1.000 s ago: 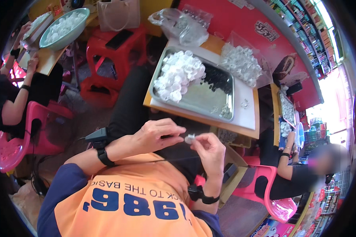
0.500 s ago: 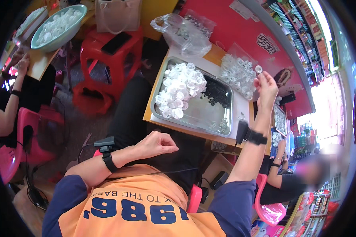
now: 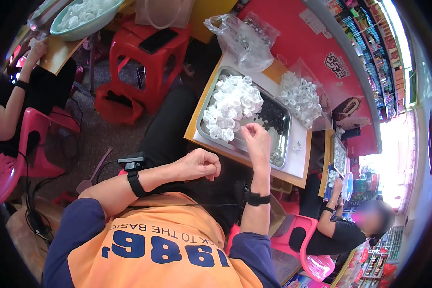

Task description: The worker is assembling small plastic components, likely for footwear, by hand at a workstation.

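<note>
1. Right hand (image 3: 256,139) is reaching out over the metal tray (image 3: 284,144) on the worktop (image 3: 300,165), fingers pointing into the spot where the white plastic caps (image 3: 233,103) meet the small black rings (image 3: 273,117). The grip looks narrow, fingertips bunched, but I can't tell whether there's a piece in it; the back of the hand hides that.

2. Left hand (image 3: 199,164) sits back near the body, well short of the tray, curled into a loose fist. Might be cupping something tiny, can't see inside it.

3. The white caps are heaped in the tray's far-left half, the black rings spread thin along the right side, so both kinds are within easy reach of the right hand.

4. What could go wrong, as I see it: the cap heap is piled high near the tray rim, so a careless sweep of the wrist could roll some over the edge onto the floor.

5. The black bits are small and dark. Pinching one blind could mean picking up two, or none.

6. A clear bag of white caps (image 3: 300,96) lies just beyond the tray, and another crumpled bag (image 3: 245,41) at the far corner. Snagging either one could spill it.

7. Another person (image 3: 336,230) works at the next table to the right, near enough that a dropped piece could roll their way.
</note>
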Motion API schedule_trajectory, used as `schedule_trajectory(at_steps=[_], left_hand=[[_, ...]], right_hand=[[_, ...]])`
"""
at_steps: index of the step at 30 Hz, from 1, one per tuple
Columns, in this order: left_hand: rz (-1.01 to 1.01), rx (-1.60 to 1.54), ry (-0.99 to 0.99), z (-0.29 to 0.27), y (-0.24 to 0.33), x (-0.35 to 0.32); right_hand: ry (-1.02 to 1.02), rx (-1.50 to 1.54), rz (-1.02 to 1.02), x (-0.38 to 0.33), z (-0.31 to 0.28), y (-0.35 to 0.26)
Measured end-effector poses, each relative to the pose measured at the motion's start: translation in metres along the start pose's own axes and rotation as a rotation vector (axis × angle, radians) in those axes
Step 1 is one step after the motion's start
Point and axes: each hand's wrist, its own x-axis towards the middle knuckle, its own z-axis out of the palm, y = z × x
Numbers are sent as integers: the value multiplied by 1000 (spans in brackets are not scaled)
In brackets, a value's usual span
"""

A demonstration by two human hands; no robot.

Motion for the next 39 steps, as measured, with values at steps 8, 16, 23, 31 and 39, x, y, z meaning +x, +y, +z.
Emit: schedule_trajectory(at_steps=[8,16,23,31,39], left_hand=[[45,12,44,-3,-5,2],[43,-151,67,-4,-5,3],[60,-498,135,0,2,3],[158,-501,118,2,2,4],[32,-454,171,-5,0,3]], right_hand=[[-113,263,186,-26,6,-29],[32,746,240,-36,-2,11],[-182,1219,267,-68,-6,1],[-23,1239,308,-93,11,-19],[-49,906,300,-95,2,-8]])
